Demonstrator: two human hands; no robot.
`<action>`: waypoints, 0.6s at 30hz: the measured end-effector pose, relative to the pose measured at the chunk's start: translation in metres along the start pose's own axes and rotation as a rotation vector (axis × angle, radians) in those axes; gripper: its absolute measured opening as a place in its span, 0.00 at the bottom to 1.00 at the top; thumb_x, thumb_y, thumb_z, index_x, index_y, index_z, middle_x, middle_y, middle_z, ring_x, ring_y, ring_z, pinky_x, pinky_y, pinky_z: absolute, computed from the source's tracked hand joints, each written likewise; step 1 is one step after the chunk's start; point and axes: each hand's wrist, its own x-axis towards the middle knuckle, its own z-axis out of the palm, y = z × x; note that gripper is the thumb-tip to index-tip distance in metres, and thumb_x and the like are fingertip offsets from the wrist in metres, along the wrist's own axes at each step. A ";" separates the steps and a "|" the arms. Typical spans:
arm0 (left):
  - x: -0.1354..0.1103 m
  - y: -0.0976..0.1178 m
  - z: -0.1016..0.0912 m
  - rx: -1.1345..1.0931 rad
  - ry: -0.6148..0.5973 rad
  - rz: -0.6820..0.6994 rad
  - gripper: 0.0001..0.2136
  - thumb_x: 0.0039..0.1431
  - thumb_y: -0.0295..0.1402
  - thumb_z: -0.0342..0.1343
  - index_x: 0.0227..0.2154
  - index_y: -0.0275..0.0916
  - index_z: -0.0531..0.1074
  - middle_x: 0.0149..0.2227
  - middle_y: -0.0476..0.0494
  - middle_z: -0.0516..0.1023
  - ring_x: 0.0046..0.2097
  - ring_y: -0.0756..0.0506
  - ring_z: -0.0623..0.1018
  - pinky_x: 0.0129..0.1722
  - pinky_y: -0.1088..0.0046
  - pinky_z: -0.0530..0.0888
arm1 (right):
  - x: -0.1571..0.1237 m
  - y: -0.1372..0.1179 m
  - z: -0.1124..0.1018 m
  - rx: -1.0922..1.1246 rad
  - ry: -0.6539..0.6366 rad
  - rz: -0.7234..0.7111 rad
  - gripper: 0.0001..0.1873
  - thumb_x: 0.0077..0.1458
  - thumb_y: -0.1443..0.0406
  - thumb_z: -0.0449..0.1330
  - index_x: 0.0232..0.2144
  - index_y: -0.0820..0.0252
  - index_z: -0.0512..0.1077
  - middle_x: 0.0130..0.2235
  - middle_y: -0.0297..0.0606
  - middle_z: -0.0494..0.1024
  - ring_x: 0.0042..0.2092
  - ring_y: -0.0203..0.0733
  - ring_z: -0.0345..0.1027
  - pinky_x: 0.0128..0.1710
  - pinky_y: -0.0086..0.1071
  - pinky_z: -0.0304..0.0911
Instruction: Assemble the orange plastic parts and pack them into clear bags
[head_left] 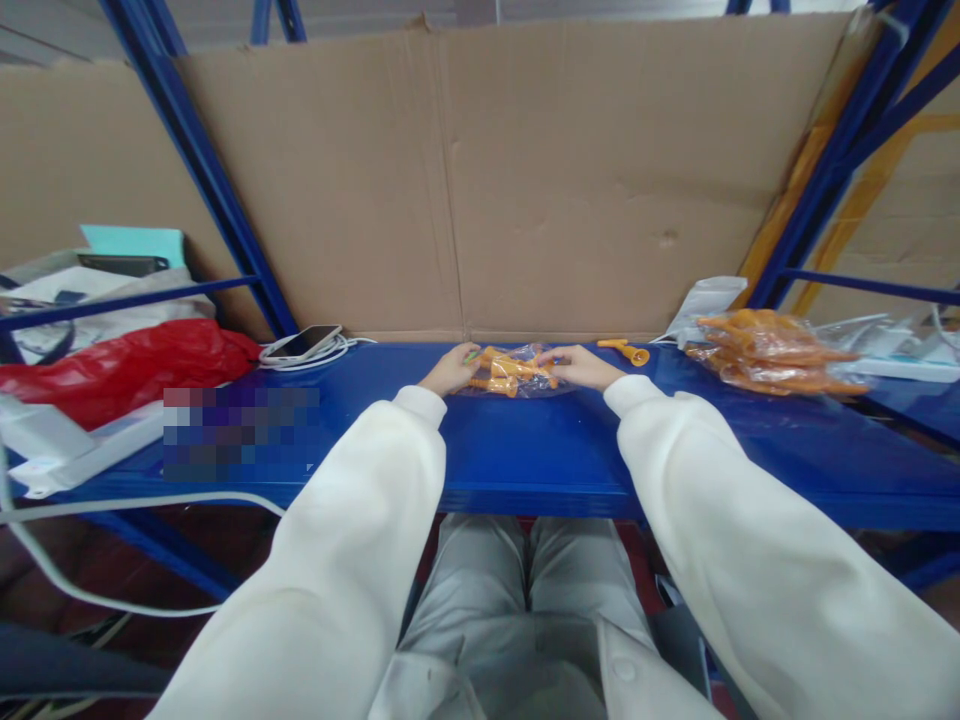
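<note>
In the middle of the blue shelf, near its back, lies a clear plastic bag (531, 353) with several orange plastic pieces (501, 372) in or on it. My left hand (452, 370) is at the bag's left edge, fingers closed on it; a small green spot shows by the fingertips. From the right, my right hand (583, 367) pinches the end of an orange piece, its fingertips over the bag. Whether that piece is inside the plastic is too small to tell. Just beyond my right hand lies a loose orange piece with a funnel-like end (637, 355).
Bagged orange pieces (765, 350) are stacked at the right. A phone (304, 343) with a coiled white cable, a red plastic bag (142, 365) and a white power strip (97, 450) lie left. Cardboard (525, 180) closes off the back between blue posts (217, 180).
</note>
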 end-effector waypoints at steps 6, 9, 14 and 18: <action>-0.003 0.005 -0.001 0.049 0.058 -0.094 0.15 0.53 0.32 0.64 0.44 0.36 0.76 0.50 0.35 0.81 0.55 0.37 0.79 0.60 0.58 0.72 | 0.004 0.011 0.002 0.095 -0.033 -0.069 0.13 0.47 0.73 0.66 0.36 0.60 0.85 0.42 0.39 0.86 0.43 0.43 0.79 0.50 0.34 0.73; -0.004 0.008 -0.002 0.057 0.068 -0.094 0.13 0.54 0.31 0.62 0.44 0.37 0.76 0.46 0.37 0.83 0.51 0.39 0.80 0.57 0.59 0.74 | 0.008 0.016 0.005 0.089 -0.071 -0.103 0.12 0.48 0.71 0.67 0.36 0.60 0.85 0.44 0.42 0.85 0.45 0.45 0.79 0.52 0.37 0.73; -0.004 0.009 -0.002 0.066 0.094 -0.089 0.12 0.54 0.32 0.62 0.42 0.37 0.77 0.42 0.38 0.83 0.48 0.40 0.81 0.55 0.61 0.75 | 0.011 0.018 0.007 0.042 -0.094 -0.156 0.11 0.51 0.67 0.67 0.37 0.60 0.86 0.47 0.44 0.85 0.47 0.48 0.79 0.53 0.41 0.72; -0.003 0.007 -0.001 0.098 0.089 -0.101 0.14 0.54 0.33 0.62 0.44 0.37 0.76 0.43 0.38 0.83 0.48 0.40 0.81 0.54 0.61 0.76 | 0.011 0.014 0.008 -0.011 -0.123 -0.174 0.09 0.50 0.69 0.65 0.33 0.59 0.85 0.43 0.41 0.85 0.45 0.46 0.78 0.50 0.36 0.72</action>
